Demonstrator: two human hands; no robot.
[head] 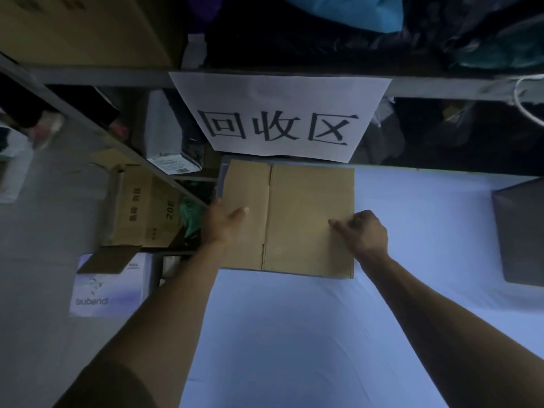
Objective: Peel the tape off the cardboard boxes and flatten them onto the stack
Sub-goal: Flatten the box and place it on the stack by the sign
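Note:
A flattened brown cardboard box (306,213) lies on the white-covered table (294,334) just under a paper sign. Beneath it, the grey edges of other flat sheets show along its left and front sides. My left hand (222,223) grips the box's left edge, thumb on top and fingers hidden below. My right hand (363,232) grips the right edge the same way, thumb pressed on the top face and fingers curled round the rim. No tape is visible on the top face.
A white sign with three large black characters (279,116) hangs from the shelf rail. A dark box (521,234) stands on the table at the right. To the left stand a metal rack, an open brown carton (141,207) and a white "bubandi" box (109,290).

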